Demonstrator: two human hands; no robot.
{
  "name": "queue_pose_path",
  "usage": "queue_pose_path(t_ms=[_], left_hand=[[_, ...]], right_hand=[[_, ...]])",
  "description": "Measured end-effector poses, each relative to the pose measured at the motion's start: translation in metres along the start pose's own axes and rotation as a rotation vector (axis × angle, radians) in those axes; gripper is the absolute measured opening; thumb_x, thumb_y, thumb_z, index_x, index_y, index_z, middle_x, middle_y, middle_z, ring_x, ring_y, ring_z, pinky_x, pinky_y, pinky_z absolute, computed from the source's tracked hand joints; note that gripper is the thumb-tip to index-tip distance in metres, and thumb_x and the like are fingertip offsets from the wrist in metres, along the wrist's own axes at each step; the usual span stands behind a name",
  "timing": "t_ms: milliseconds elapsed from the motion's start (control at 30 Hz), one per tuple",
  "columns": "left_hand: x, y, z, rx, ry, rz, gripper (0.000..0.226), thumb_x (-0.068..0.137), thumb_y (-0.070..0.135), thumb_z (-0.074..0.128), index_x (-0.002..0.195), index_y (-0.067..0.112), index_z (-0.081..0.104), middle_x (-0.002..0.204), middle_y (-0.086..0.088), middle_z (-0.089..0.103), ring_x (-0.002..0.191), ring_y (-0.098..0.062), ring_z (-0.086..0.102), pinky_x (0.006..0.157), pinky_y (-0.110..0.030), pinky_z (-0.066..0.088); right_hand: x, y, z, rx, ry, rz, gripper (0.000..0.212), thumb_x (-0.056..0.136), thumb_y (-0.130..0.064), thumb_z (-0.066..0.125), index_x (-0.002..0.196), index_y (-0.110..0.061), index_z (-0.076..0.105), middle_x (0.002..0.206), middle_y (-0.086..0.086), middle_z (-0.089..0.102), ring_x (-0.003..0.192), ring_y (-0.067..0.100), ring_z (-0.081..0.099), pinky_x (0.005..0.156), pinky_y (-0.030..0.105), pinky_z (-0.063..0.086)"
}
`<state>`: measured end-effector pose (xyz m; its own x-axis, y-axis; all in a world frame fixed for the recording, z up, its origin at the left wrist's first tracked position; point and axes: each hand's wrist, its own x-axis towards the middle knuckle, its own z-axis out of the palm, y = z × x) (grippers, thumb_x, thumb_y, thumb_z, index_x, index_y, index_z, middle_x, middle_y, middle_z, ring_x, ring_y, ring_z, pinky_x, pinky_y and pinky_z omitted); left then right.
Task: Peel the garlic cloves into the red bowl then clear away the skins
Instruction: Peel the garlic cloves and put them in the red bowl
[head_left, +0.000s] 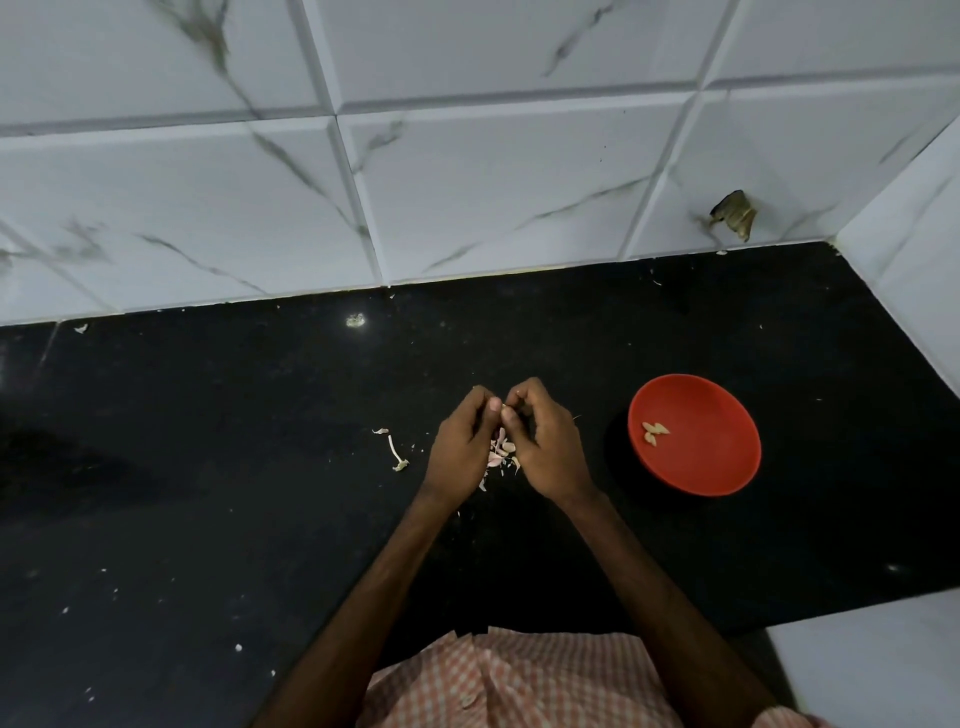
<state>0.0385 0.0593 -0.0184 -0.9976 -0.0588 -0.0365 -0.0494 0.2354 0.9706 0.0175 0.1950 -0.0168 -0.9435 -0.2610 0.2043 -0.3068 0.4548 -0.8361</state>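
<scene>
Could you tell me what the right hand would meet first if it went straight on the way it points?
Probably the small pale garlic clove pinched between both hands, then the left hand; the right hand points its curled fingers leftward there.

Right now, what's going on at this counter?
A person at the black counter is peeling garlic. The left grip and right grip meet fingertip to fingertip, pinching what looks like a garlic clove. Loose skins lie on the counter beneath them. The red bowl, off to the right, holds a few peeled cloves. A stem scrap lies to the left.
</scene>
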Motion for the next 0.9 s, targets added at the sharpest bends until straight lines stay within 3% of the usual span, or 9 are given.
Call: queue_pose_path(t_ms=[100,233,400,467,567,667,800,900], left_hand=[[0.002,-0.002,-0.007,0.021,-0.062,0.057,0.025,0.101,0.035,0.048,0.087,0.016,0.054,0.076,0.002,0.056,0.071,-0.011,0.052,0.065,-0.044,0.047],[0.006,-0.003,-0.014,0.041,-0.116,0.096,0.025,0.098,0.043,0.05,0.084,0.023,0.054,0.077,-0.005,0.057,0.071,-0.018,0.051,0.065,-0.049,0.046],[0.009,-0.004,-0.023,0.242,-0.148,0.129,0.024,0.096,0.05,0.045,0.087,0.029,0.052,0.071,0.01,0.054,0.067,-0.012,0.053,0.066,-0.045,0.048],[0.01,-0.002,-0.026,0.357,-0.156,0.151,0.025,0.096,0.052,0.043,0.089,0.03,0.051,0.073,0.009,0.056,0.07,-0.011,0.056,0.068,-0.041,0.048],[0.009,-0.003,-0.029,0.445,-0.181,0.183,0.011,0.1,0.038,0.049,0.091,0.032,0.048,0.075,0.014,0.056,0.071,-0.006,0.055,0.066,-0.034,0.046],[0.008,-0.006,-0.028,0.425,-0.129,0.171,0.007,0.099,0.029,0.055,0.094,0.034,0.053,0.08,0.019,0.058,0.074,-0.003,0.055,0.067,-0.035,0.048],[0.006,-0.002,-0.027,0.336,-0.073,0.19,0.012,0.098,0.027,0.057,0.107,0.034,0.057,0.098,0.019,0.063,0.091,-0.004,0.062,0.077,-0.034,0.053],[0.003,0.0,-0.027,0.532,-0.104,0.265,0.007,0.102,0.031,0.048,0.107,0.03,0.053,0.098,0.018,0.058,0.084,-0.003,0.057,0.073,-0.037,0.053]], right_hand=[[-0.002,0.001,-0.001,-0.069,-0.046,0.019,0.01,0.1,-0.016,0.058,0.096,-0.022,0.05,0.081,-0.013,0.06,0.074,0.005,0.062,0.063,0.027,0.052],[-0.003,0.001,-0.003,-0.173,-0.061,0.018,0.008,0.099,-0.021,0.057,0.091,-0.022,0.055,0.074,-0.015,0.059,0.069,0.005,0.06,0.064,0.038,0.053],[-0.003,0.002,0.002,-0.035,-0.083,0.144,0.015,0.092,-0.033,0.051,0.084,-0.024,0.059,0.07,-0.007,0.065,0.067,0.013,0.064,0.068,0.047,0.054],[-0.004,0.001,0.003,0.104,-0.096,0.197,0.018,0.091,-0.031,0.05,0.08,-0.021,0.06,0.066,-0.002,0.063,0.063,0.019,0.061,0.064,0.046,0.052],[-0.004,-0.003,0.0,0.334,-0.133,0.26,0.027,0.098,-0.008,0.048,0.075,-0.016,0.059,0.063,0.012,0.059,0.056,0.019,0.051,0.054,0.024,0.04],[-0.002,-0.008,-0.004,0.388,-0.175,0.279,0.031,0.103,-0.002,0.044,0.077,-0.013,0.058,0.067,0.014,0.058,0.058,0.015,0.053,0.055,0.016,0.039],[0.0,-0.005,-0.006,0.347,-0.212,0.276,0.026,0.102,-0.011,0.048,0.08,-0.013,0.061,0.068,0.016,0.06,0.062,0.018,0.056,0.061,0.026,0.045],[0.0,-0.002,-0.006,0.268,-0.223,0.277,0.025,0.102,-0.013,0.051,0.08,-0.014,0.063,0.068,0.018,0.062,0.06,0.018,0.056,0.061,0.035,0.048]])
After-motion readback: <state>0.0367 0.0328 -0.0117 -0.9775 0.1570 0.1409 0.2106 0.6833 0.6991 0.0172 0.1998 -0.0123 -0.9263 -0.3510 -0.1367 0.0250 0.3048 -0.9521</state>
